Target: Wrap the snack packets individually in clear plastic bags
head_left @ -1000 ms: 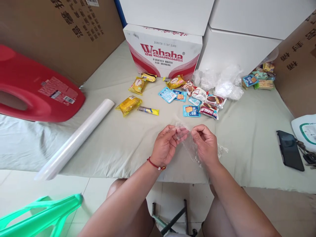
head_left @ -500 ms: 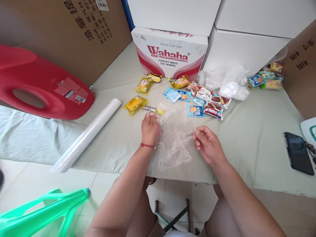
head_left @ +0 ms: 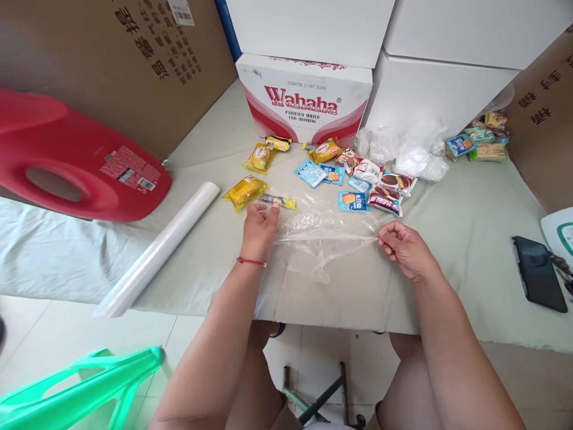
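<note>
A clear plastic bag is stretched sideways between my hands, low over the cloth-covered table. My left hand is closed at the bag's left end, its fingertips beside a slim purple-and-yellow snack packet. At the right end, my right hand pinches the bag's edge between thumb and fingers. Just beyond the bag lie a blue snack packet and a dark red-and-white cake packet. To the left of the slim packet rests a yellow snack packet.
A Wahaha carton stands behind several snack packets. Crumpled clear bags lie right of it. On the left are a plastic film roll and a large red jug. A phone lies at right; a green stool stands below.
My hands have moved apart, the left one leftward and the right one to the right. The bag between them has gone from loose and hanging to pulled taut along a line.
</note>
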A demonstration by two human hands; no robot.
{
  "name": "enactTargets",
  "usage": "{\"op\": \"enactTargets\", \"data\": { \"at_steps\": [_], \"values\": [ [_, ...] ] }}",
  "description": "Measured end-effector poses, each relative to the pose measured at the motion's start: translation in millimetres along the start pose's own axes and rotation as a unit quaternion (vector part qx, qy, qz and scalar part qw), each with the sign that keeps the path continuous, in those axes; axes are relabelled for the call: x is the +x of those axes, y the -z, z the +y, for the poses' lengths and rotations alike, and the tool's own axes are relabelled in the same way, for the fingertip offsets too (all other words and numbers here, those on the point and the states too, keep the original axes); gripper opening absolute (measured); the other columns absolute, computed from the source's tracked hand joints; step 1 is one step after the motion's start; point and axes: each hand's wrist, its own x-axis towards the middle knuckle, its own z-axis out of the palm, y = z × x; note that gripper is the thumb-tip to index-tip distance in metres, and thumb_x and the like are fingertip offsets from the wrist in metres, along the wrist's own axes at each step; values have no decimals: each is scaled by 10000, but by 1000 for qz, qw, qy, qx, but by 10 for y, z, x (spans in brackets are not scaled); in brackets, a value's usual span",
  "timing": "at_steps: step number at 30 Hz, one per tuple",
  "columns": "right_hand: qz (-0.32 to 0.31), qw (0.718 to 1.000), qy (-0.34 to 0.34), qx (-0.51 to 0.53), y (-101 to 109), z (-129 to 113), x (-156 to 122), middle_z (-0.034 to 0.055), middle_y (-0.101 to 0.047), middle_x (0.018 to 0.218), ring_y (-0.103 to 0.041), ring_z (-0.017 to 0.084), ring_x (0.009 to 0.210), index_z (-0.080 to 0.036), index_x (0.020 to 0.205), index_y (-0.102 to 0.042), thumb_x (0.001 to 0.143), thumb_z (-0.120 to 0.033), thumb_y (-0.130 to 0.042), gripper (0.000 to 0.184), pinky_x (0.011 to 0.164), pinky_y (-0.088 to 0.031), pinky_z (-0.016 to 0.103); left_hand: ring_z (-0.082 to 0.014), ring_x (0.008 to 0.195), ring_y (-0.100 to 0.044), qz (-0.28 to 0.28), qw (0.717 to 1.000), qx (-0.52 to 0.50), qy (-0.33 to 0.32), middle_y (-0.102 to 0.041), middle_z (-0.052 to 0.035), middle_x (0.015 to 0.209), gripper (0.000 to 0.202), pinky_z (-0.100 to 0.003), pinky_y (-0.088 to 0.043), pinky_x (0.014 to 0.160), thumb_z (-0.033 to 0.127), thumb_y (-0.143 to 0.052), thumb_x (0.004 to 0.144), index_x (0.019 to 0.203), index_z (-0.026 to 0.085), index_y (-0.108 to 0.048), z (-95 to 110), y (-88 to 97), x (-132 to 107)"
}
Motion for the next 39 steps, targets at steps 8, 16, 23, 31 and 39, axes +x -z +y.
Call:
{"op": "enactTargets", "data": {
  "at_steps": [8,16,23,31,39],
  "values": [
    [-11,999,7,-38,-80,61,19,-24,-602,660,-433,78,499,-199,808,-586,673,-535,-816,429,414,-314,196,-336,1206,-533,-43,907,163,-386,-667,-120,1125,240,-553,-304,1122,66,-571,779,933,230,-654,82,48,-334],
    [122,938,252,-204,-16,60,-32,57,-668,1049,-495,107,623,-216,1043,-673,845,-297,-656,214,563,-426,253,-297,1293,-588,-324,829,246,-383,-761,-66,1144,287,-552,-305,1145,2,-487,657,735,227,-646,-66,-4,-289],
    [-245,862,334,-291,-429,91,-337,56,-645,1257,-452,87,581,-352,1582,-299,909,-183,-603,758,601,-478,256,-284,1517,-368,-337,824,246,-384,-655,-91,1405,309,-584,-108,1250,-33,-459,598,732,220,-574,-45,-21,-375],
    [-356,869,209,-273,251,-120,-161,42,-670,871,-608,145,724,-220,930,-776,959,-366,-624,213,672,-506,269,-277,1555,-298,-379,822,290,-310,-261,-193,1689,719,-670,-5,1229,7,-451,581,1273,197,-471,-148,96,-286],
    [-305,869,153,-358,957,-295,-179,110,-732,1011,-702,244,862,-277,924,-813,898,-534,-677,291,689,-559,353,-326,1583,-204,-412,833,234,-285,-193,-170,1712,797,-690,20,1220,51,-488,596,1374,218,-445,-110,239,-171]
  ]
}}
